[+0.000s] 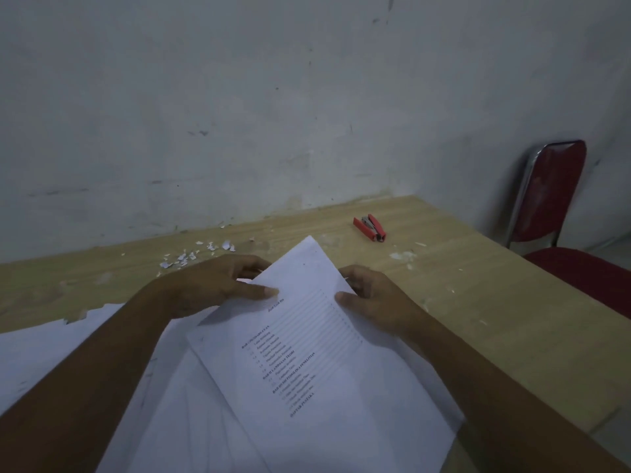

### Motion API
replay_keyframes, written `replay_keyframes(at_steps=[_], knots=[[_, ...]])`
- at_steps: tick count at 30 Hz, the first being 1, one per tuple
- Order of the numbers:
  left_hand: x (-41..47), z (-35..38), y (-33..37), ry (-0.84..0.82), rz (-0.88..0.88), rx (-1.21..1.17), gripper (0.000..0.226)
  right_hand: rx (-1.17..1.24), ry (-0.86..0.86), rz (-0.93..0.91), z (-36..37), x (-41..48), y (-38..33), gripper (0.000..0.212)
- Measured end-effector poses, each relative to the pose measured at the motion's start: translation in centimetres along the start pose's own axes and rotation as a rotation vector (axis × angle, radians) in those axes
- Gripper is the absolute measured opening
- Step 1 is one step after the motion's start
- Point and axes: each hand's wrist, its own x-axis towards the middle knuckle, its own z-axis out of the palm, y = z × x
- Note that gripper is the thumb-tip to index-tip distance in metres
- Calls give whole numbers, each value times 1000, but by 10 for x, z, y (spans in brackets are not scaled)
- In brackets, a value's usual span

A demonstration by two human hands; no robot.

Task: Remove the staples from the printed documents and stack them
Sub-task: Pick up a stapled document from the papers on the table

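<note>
Holding the printed document (307, 353) by its two upper edges, the person has it raised just above the loose sheets (51, 353) that spread over the lower left of the frame. The left hand (218, 285) pinches one edge, thumb on top and fingers curled beneath. The right hand (372, 298) pinches the other edge the same way. The two hands sit apart, with the page's far corner between them.

The document lies on a diagonal. Its long axis runs from mid-frame down toward the lower right, and the far corner points up toward the wall (239, 114). The lines of print climb from lower left to upper right, so the heading faces the left hand.

The step looks like checking that far corner for a staple. None can be made out with certainty. To do it well, one thumb should pin the sheets flat close to the corner while the other hand lifts, so that the paper does not tear. The torn scraps (194, 254) left of centre on the table (478, 285) suggest that risk. The red stapler (370, 227) lies well apart, above the right hand.
</note>
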Motion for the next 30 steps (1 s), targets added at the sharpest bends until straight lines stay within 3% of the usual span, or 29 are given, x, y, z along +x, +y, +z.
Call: replay_keyframes(at_steps=[6,10,16,20,22,26,30], knots=[[8,9,-2,152,50,180,38,-120,-89,20,2,11,-19,27],[16,17,-12,146,31,278,32,-218,-148,45,5,16,-18,23],[25,29,-14,160,48,263,39,-321,-190,41,12,19,-19,18],[27,32,-16,195,65,216,54,-290,-173,26,14,25,-19,6],[27,33,-22,215,85,177,61,-287,-161,39,13,29,-21,11],[27,47,-30,281,4,223,55,-374,69,41,3,54,-16,26],[28,54,-43,303,-6,206,30,-465,400,44,-25,102,8,16]])
